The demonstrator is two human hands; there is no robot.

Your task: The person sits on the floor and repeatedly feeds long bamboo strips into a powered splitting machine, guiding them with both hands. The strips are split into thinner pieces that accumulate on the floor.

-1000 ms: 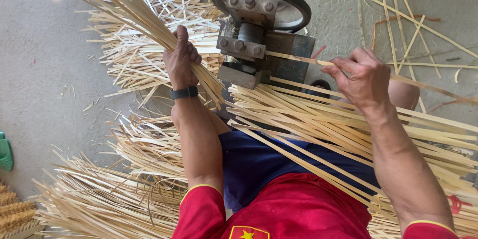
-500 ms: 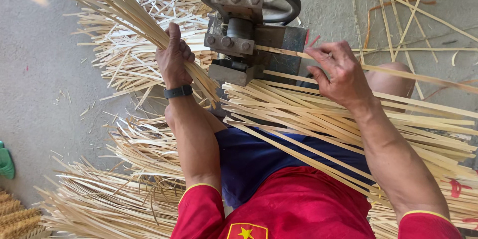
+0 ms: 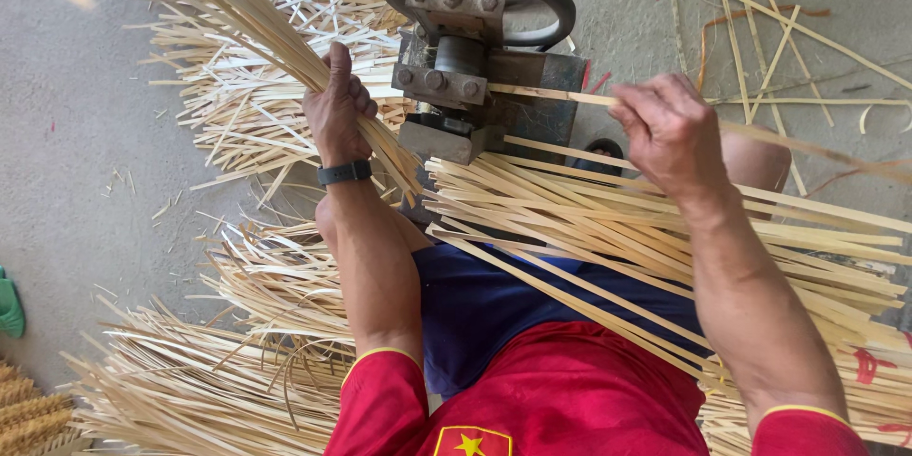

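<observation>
My left hand (image 3: 337, 109), with a black watch on the wrist, grips a thick bundle of pale bamboo strips (image 3: 242, 14) that slants up to the upper left. My right hand (image 3: 670, 128) pinches a single long bamboo strip (image 3: 551, 95) that runs into the side of a grey metal splitting machine (image 3: 465, 76) with a round black wheel on top. A flat pile of split strips (image 3: 608, 218) lies across my lap, under my right forearm.
Heaps of bamboo strips (image 3: 237, 123) cover the concrete floor left of the machine, and more strips (image 3: 190, 380) lie near my left leg. Loose slivers (image 3: 769, 28) lie scattered at upper right. A green object (image 3: 9, 304) sits at the left edge.
My right hand has slid left along the single strip toward the machine. The left hand keeps its hold on the bundle.
</observation>
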